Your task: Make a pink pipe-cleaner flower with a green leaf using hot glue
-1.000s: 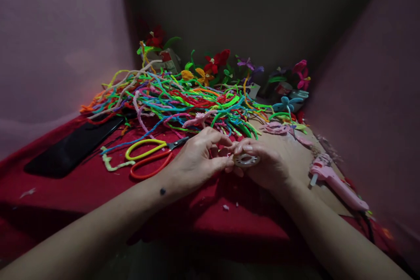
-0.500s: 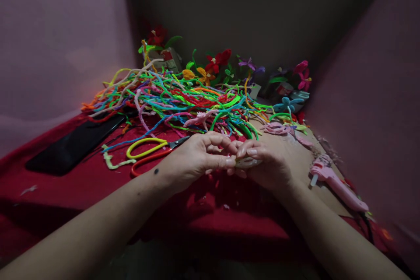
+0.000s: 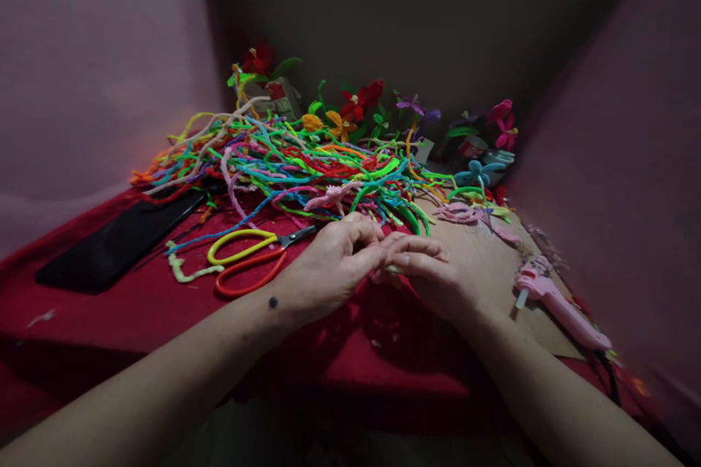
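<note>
My left hand (image 3: 334, 263) and my right hand (image 3: 432, 281) meet above the front of the table, their fingertips touching. Pinched between them is a small pale piece (image 3: 391, 270); fingers cover most of it, and I cannot make out its kind. Just left of my left hand lie scissors (image 3: 285, 240) with one yellow and one red handle. Behind both hands spreads a large tangled heap of coloured pipe cleaners (image 3: 307, 168). A pink fuzzy flower shape (image 3: 331, 197) rests on the heap's near side.
A black phone (image 3: 120, 241) lies at left on the red cloth (image 3: 131, 325). At right, a pink glue gun (image 3: 564, 306) rests on a brown board (image 3: 493, 270). A blue fuzzy flower (image 3: 479, 174) and red flowers (image 3: 355, 101) stand toward the back.
My right hand's fingers have stretched out and moved left over my left fingertips. The pale piece, which showed more before, is now mostly covered. The view has shifted slightly.
</note>
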Motion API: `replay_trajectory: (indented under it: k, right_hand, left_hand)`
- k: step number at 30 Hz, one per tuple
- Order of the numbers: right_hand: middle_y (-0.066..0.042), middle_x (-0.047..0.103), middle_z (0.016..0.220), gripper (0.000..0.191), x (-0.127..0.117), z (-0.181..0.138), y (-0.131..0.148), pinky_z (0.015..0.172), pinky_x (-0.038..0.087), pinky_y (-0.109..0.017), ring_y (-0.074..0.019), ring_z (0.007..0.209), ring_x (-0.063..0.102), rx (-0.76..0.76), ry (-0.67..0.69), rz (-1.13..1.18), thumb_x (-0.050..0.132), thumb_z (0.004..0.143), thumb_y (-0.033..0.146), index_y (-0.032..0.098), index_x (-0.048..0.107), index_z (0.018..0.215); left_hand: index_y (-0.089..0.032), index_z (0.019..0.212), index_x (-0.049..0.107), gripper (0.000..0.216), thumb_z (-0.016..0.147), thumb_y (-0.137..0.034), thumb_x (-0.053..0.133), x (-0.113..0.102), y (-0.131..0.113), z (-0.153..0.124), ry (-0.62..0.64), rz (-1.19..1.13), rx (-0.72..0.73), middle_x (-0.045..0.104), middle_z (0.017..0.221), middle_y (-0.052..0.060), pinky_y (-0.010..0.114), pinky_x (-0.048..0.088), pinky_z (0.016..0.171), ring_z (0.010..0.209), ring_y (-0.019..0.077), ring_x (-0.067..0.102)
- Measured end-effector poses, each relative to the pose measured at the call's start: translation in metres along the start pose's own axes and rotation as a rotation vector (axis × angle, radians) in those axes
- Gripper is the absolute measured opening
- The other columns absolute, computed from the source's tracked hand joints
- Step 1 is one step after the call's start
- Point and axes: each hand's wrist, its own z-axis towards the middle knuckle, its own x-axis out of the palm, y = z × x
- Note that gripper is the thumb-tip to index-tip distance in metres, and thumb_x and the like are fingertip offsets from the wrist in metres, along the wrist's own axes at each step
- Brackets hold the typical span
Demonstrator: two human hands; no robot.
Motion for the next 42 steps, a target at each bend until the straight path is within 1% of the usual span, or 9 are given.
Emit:
replay_trajectory:
  k: [4,7,9,15,23,29,32,37,42]
  right_hand:
    - [-0.002,0.059,0.077,0.011,0.007,-0.003,0.006,0.076,0.043,-0.032,-0.0166,0.078,0.055,-0.237,-0.106,-0.303,0.058,0.077,0.019,0.021,0.068,0.074]
    - [-0.003,0.057,0.079,0.01,0.012,-0.008,0.012,0.075,0.043,-0.032,-0.0164,0.079,0.055,-0.377,-0.183,-0.497,0.057,0.078,0.016,0.021,0.065,0.075]
    - [-0.003,0.055,0.081,0.01,0.015,-0.011,0.013,0.073,0.044,-0.031,-0.0162,0.079,0.054,-0.416,-0.193,-0.555,0.055,0.078,0.014,0.021,0.062,0.076]
    - [0.0,0.055,0.084,0.033,0.021,-0.014,0.013,0.075,0.048,-0.028,-0.0135,0.079,0.057,-0.374,-0.253,-0.305,0.058,0.072,0.01,0.026,0.046,0.098]
    - [-0.002,0.052,0.088,0.032,0.026,-0.016,0.018,0.075,0.049,-0.029,-0.0141,0.081,0.057,-0.465,-0.263,-0.355,0.057,0.07,0.01,0.025,0.047,0.097]
    - [-0.007,0.05,0.096,0.049,0.022,-0.019,0.017,0.075,0.049,-0.039,-0.0225,0.089,0.052,-0.859,-0.343,-0.885,0.059,0.063,0.01,0.023,0.046,0.109]
    - [-0.007,0.049,0.094,0.05,0.022,-0.019,0.019,0.074,0.049,-0.039,-0.0218,0.086,0.052,-0.981,-0.37,-1.092,0.059,0.064,0.012,0.023,0.044,0.11]
    - [-0.006,0.049,0.09,0.044,0.022,-0.021,0.025,0.067,0.051,-0.035,-0.0189,0.079,0.054,-1.142,-0.399,-1.265,0.061,0.066,0.013,0.018,0.045,0.106]
    - [-0.007,0.051,0.09,0.038,0.013,-0.026,0.024,0.066,0.053,-0.034,-0.0182,0.079,0.056,-1.223,-0.361,-1.364,0.063,0.067,0.013,0.017,0.047,0.101]
  left_hand:
    - [-0.014,0.069,0.059,0.02,0.077,-0.031,0.053,-0.001,0.001,0.001,0.049,-0.108,-0.089,0.049,0.064,-0.003,0.022,0.035,0.057,0.059,0.009,0.043]
    - [-0.014,0.072,0.061,0.018,0.075,-0.03,0.052,-0.002,0.001,0.001,0.051,-0.116,-0.165,0.041,0.052,-0.006,0.022,0.025,0.047,0.047,0.0071,0.032]
    - [-0.014,0.071,0.061,0.018,0.075,-0.03,0.053,-0.003,-0.001,0.001,0.044,-0.114,-0.149,0.043,0.052,-0.006,0.022,0.026,0.047,0.047,0.0072,0.034]
    - [-0.014,0.071,0.061,0.019,0.075,-0.032,0.055,-0.002,-0.005,0.002,0.081,-0.139,-0.123,0.046,0.056,-0.005,0.022,0.029,0.051,0.05,0.0077,0.038]
    - [-0.013,0.064,0.058,0.012,0.071,-0.023,0.057,0.001,-0.006,0.004,0.131,-0.271,-0.111,0.052,0.069,-0.001,0.023,0.03,0.052,0.055,0.0073,0.04]
    - [-0.012,0.057,0.058,0.012,0.066,-0.017,0.055,0.004,-0.006,0.005,0.137,-0.392,-0.231,0.051,0.058,0.0,0.024,0.031,0.051,0.052,0.0079,0.039]
    - [-0.012,0.05,0.055,0.012,0.061,-0.014,0.056,0.007,-0.006,0.005,0.13,-0.43,-0.278,0.048,0.051,0.0,0.023,0.028,0.047,0.047,0.007,0.036]
    - [-0.012,0.047,0.05,0.013,0.059,-0.012,0.054,0.016,-0.014,0.008,0.153,-0.656,-0.454,0.044,0.045,-0.001,0.02,0.026,0.041,0.042,0.0064,0.036]
    - [-0.011,0.055,0.053,0.015,0.069,-0.016,0.053,0.025,-0.013,0.009,0.178,-0.832,-0.556,0.045,0.046,-0.001,0.019,0.03,0.038,0.039,0.0073,0.041]
